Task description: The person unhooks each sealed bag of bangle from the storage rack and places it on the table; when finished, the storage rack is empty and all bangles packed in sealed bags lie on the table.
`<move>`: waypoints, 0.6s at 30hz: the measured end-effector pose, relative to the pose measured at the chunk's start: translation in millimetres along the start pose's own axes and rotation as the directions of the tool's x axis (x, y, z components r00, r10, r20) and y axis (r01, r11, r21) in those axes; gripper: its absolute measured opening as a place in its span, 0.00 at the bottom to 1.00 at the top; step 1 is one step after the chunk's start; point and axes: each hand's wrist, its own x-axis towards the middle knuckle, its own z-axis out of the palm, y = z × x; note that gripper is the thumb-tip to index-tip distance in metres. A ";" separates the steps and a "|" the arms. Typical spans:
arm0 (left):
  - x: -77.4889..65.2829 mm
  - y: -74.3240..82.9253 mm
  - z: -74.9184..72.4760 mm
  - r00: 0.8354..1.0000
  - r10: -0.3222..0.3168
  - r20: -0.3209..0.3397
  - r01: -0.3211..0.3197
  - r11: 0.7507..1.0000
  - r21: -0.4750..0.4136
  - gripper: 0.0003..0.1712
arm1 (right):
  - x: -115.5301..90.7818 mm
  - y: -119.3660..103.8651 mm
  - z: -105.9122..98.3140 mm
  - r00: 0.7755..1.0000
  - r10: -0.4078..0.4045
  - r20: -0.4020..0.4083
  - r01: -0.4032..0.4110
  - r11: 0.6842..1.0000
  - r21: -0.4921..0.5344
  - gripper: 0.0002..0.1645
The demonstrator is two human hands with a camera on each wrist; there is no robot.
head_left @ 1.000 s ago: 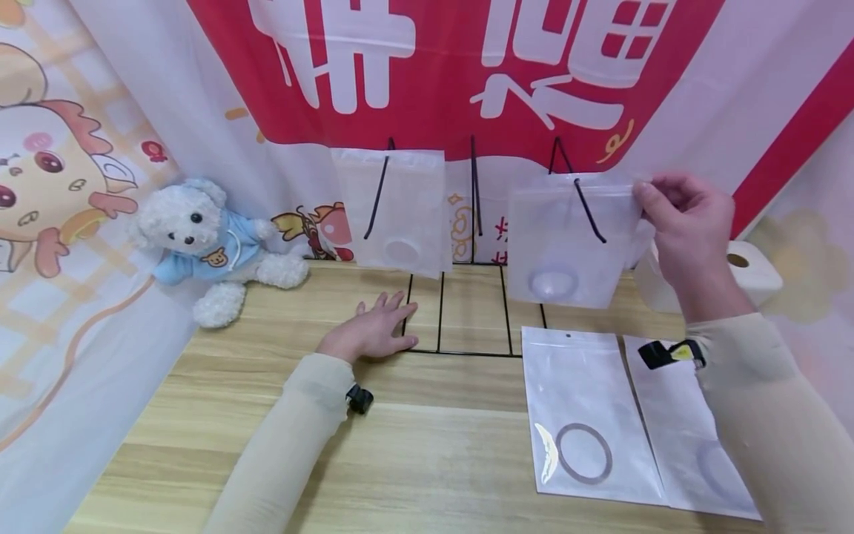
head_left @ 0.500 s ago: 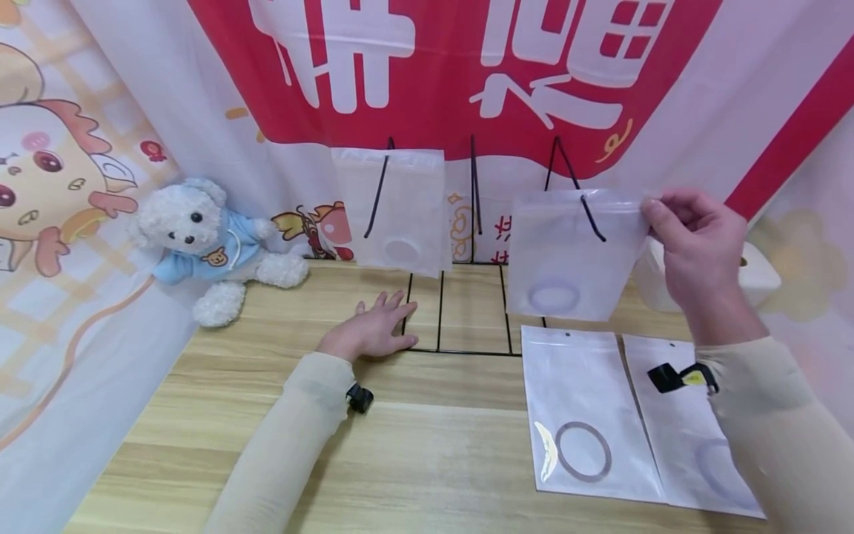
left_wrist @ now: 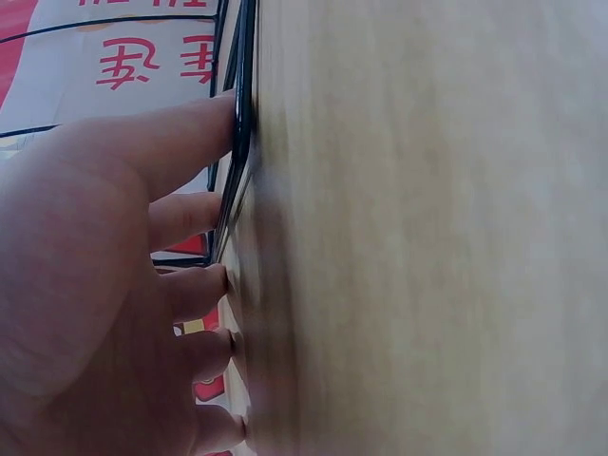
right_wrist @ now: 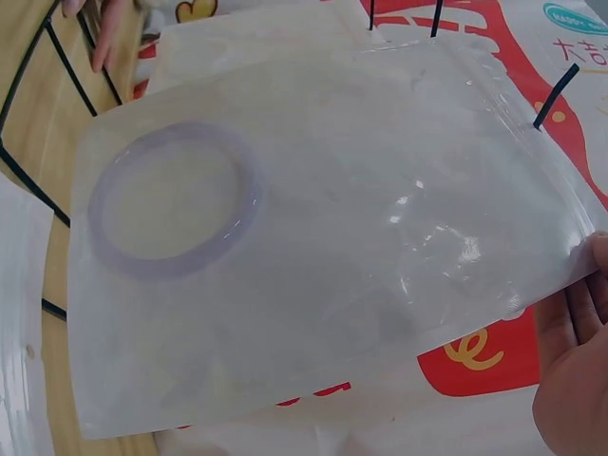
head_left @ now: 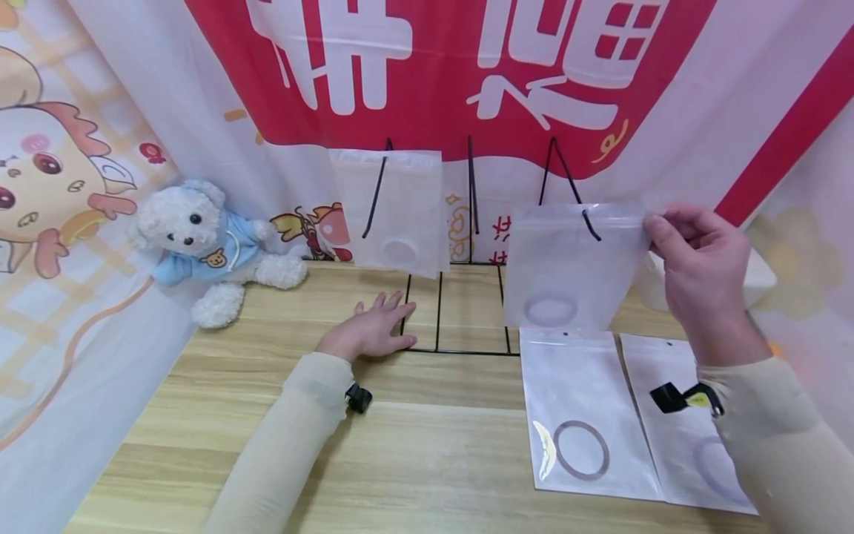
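Note:
A frosted zip bag (head_left: 574,259) with a pale purple bangle (right_wrist: 152,268) inside hangs from the right hook of a black wire rack (head_left: 467,352). My right hand (head_left: 707,263) pinches this bag's top right corner; the hook's end pokes through near its top edge. Spread on the wooden table, my left hand (head_left: 370,328) has its thumb and fingertips against the rack's base wires. Another bag (head_left: 394,211) with a ring hangs from the left hook. The middle hook (head_left: 473,193) carries nothing.
Two more ring bags lie side by side at the front right: a nearer one (head_left: 574,400) and one (head_left: 667,408) partly under the right forearm. A white box (head_left: 760,274) stands behind the right hand. A plush dog (head_left: 207,245) sits at the back left against the curtain.
My right hand has drawn the pinched bag down and toward me along the hook, nearer the hook's end. The left hand has stayed in place.

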 end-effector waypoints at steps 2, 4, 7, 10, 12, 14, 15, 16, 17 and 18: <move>0.8 -1.2 0.5 1.000 0.003 -0.001 -0.003 1.000 -0.006 0.47 | -2.9 0.1 -0.2 1.000 -0.008 -0.010 0.008 1.000 -0.003 0.32; 4.9 -5.3 2.9 1.000 0.007 0.001 -0.007 1.000 0.000 0.49 | -5.5 0.3 -0.2 1.000 -0.019 -0.016 0.019 1.000 -0.006 0.30; 7.0 -6.1 2.0 1.000 0.001 0.012 -0.001 1.000 -0.007 0.49 | -9.1 0.8 0.3 0.999 -0.038 -0.021 0.038 0.999 0.003 0.25; 4.2 -3.2 -0.3 1.000 -0.003 0.018 0.003 1.000 -0.009 0.49 | -13.2 1.5 0.0 0.999 -0.038 -0.028 0.039 0.999 0.009 0.23; 2.6 -2.3 -1.0 1.000 0.000 0.015 0.000 1.000 -0.009 0.48 | -15.9 1.9 -0.6 0.999 -0.033 -0.036 0.033 0.999 0.010 0.24; -1.4 1.7 -3.6 1.000 -0.002 0.018 0.002 1.000 -0.005 0.47 | -18.7 1.8 -1.5 0.999 -0.025 -0.041 0.026 1.000 0.016 0.27; 0.3 -1.3 -1.7 1.000 0.010 0.009 -0.010 1.000 -0.008 0.47 | -20.1 1.8 -2.0 0.999 -0.023 -0.043 0.024 1.000 0.021 0.28; -0.1 -1.0 -1.9 1.000 0.013 0.008 -0.013 1.000 -0.009 0.47 | -21.5 1.8 -2.6 0.999 -0.023 -0.043 0.024 0.999 0.024 0.30; -0.3 -0.7 -1.9 1.000 0.014 0.008 -0.014 1.000 -0.008 0.47 | -22.8 1.9 -3.0 0.999 -0.025 -0.043 0.026 0.999 0.030 0.31; -1.3 0.4 -2.2 1.000 0.014 0.007 -0.014 1.000 -0.005 0.47 | -24.0 1.9 -3.4 0.999 -0.029 -0.042 0.031 0.999 0.038 0.31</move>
